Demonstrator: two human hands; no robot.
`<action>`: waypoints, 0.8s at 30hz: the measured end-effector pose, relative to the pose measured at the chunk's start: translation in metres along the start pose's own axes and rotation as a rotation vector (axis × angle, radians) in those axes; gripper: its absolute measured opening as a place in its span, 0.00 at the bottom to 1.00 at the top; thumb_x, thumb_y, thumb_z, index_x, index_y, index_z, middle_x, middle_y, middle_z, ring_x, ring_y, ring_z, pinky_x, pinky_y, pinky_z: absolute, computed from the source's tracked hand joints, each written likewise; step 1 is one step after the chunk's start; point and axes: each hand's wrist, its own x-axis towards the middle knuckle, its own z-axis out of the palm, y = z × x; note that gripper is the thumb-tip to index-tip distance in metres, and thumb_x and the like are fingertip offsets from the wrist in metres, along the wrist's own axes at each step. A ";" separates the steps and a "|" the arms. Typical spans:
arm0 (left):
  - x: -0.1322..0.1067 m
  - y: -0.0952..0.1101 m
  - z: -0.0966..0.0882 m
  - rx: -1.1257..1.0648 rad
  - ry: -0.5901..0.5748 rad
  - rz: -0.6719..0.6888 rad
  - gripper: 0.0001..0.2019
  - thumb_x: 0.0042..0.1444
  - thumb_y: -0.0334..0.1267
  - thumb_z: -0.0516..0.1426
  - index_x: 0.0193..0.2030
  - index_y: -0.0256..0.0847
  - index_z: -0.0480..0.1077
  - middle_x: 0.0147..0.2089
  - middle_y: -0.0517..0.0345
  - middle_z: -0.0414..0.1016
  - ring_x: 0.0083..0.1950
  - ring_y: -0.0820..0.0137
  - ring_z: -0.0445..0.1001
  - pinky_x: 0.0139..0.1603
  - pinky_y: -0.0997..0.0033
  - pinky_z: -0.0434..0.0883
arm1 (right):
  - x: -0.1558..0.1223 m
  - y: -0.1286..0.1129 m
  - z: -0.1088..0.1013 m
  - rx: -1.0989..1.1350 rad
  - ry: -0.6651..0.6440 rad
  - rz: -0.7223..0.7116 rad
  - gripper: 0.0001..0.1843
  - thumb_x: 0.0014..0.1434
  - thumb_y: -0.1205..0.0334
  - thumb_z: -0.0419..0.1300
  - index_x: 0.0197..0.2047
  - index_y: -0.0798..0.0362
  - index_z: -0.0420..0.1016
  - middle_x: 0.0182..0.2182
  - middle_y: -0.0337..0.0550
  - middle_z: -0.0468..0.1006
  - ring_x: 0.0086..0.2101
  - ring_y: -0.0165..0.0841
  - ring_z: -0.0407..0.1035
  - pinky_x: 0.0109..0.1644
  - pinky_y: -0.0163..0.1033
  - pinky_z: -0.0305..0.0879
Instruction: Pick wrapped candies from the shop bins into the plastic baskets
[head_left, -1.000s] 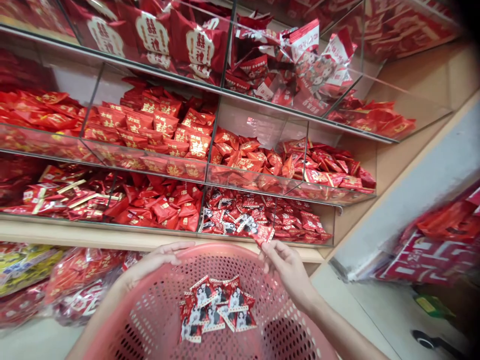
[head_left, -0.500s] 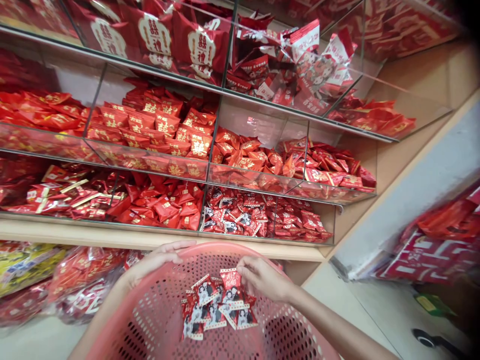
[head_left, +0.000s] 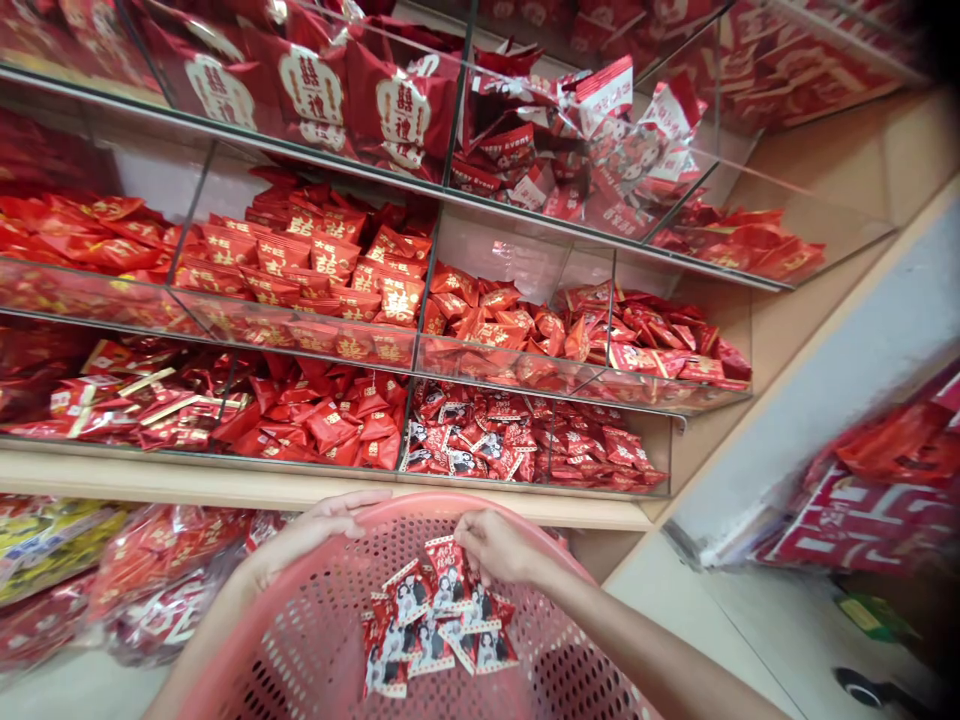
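A pink perforated plastic basket (head_left: 427,507) is tilted in front of me below the shelves. My left hand (head_left: 319,532) grips its far left rim, the thumb over the edge. Inside the basket my right hand (head_left: 493,546) pinches the upper corner of a red candy packet (head_left: 447,582) with white lettering and cartoon figures. Several similar packets (head_left: 431,642) lie in a small heap on the basket floor, just below the pinched one. The right fingertips partly cover that packet's corner.
Clear-fronted shelf bins of red packets rise ahead; one low bin holds packets with similar figures (head_left: 469,445). A wooden shelf edge (head_left: 225,482) runs just beyond the basket. Bagged packets (head_left: 172,550) sit lower left. Red bags (head_left: 885,510) stand at right, above a tiled floor (head_left: 720,620).
My right hand has shifted slightly left with the packet, which is now more upright over the heap. The left hand stays on the rim. The view has tipped slightly.
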 end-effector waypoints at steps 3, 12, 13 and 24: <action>0.001 -0.002 -0.002 0.009 -0.013 0.005 0.27 0.40 0.29 0.57 0.52 0.45 0.69 0.57 0.58 0.69 0.60 0.59 0.63 0.58 0.61 0.62 | 0.002 0.007 0.002 -0.090 0.141 -0.091 0.11 0.59 0.59 0.48 0.26 0.52 0.60 0.16 0.30 0.63 0.13 0.23 0.58 0.16 0.27 0.49; 0.000 0.000 -0.002 -0.027 -0.050 -0.034 0.29 0.41 0.30 0.56 0.55 0.43 0.66 0.58 0.56 0.67 0.56 0.59 0.67 0.53 0.61 0.66 | -0.018 -0.041 -0.022 -0.518 0.470 -0.376 0.14 0.62 0.58 0.45 0.34 0.52 0.70 0.27 0.41 0.73 0.27 0.31 0.65 0.32 0.34 0.56; 0.000 0.001 -0.002 -0.021 -0.048 -0.035 0.29 0.41 0.29 0.56 0.55 0.44 0.66 0.58 0.56 0.68 0.57 0.59 0.67 0.53 0.61 0.66 | -0.019 -0.050 -0.029 -0.544 0.520 -0.422 0.15 0.63 0.58 0.44 0.36 0.51 0.70 0.29 0.42 0.74 0.28 0.31 0.66 0.33 0.34 0.57; 0.003 -0.003 -0.001 -0.042 -0.030 -0.004 0.30 0.39 0.29 0.56 0.54 0.42 0.67 0.48 0.55 0.76 0.50 0.59 0.72 0.51 0.62 0.67 | 0.031 -0.073 -0.095 -1.095 0.612 -0.612 0.24 0.62 0.51 0.44 0.57 0.54 0.61 0.57 0.53 0.63 0.54 0.43 0.56 0.58 0.48 0.49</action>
